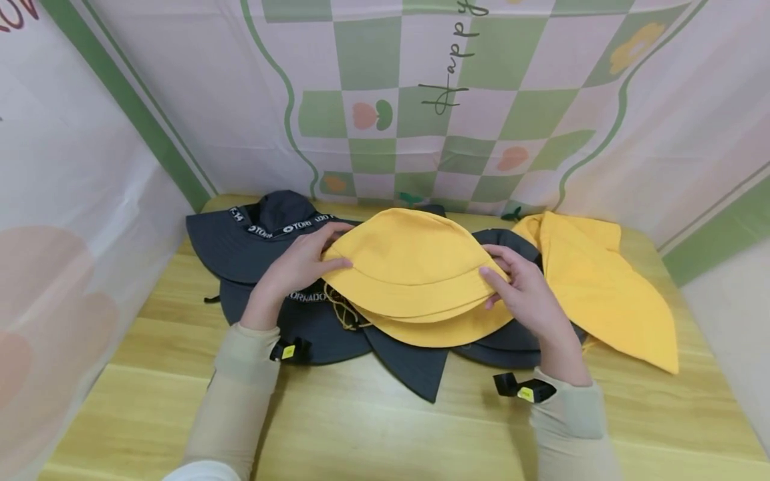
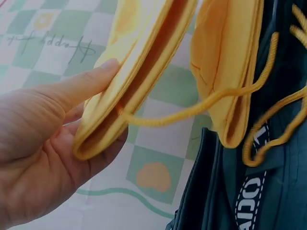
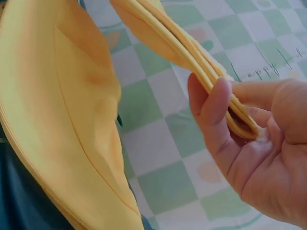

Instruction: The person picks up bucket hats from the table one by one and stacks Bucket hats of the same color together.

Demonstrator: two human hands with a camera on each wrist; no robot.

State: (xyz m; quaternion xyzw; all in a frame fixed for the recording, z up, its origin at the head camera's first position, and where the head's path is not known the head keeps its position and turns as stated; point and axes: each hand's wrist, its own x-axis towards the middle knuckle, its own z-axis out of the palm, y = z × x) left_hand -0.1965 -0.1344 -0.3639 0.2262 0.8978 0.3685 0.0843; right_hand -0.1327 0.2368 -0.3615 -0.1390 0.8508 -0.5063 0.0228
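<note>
Both hands hold a yellow bucket hat [image 1: 403, 250], folded flat, by its two ends above the pile. At one end my left hand [image 1: 301, 264] pinches the brim, thumb on the near side; the left wrist view shows the folded edge [image 2: 103, 132] between thumb and fingers, with a yellow cord [image 2: 192, 110] trailing from it. My right hand [image 1: 526, 287] grips the opposite end, and in the right wrist view its thumb and fingers close on the layered brim [image 3: 206, 79]. Beneath lies another yellow hat [image 1: 448, 334], partly covered.
Dark bucket hats with white lettering [image 1: 225, 247] overlap on the left of the wooden table [image 1: 373, 427]. More dark hats [image 1: 505, 354] lie under the yellow ones. At the right rests a yellow hat [image 1: 607, 287]. A checked cloth [image 1: 415, 113] hangs behind the table.
</note>
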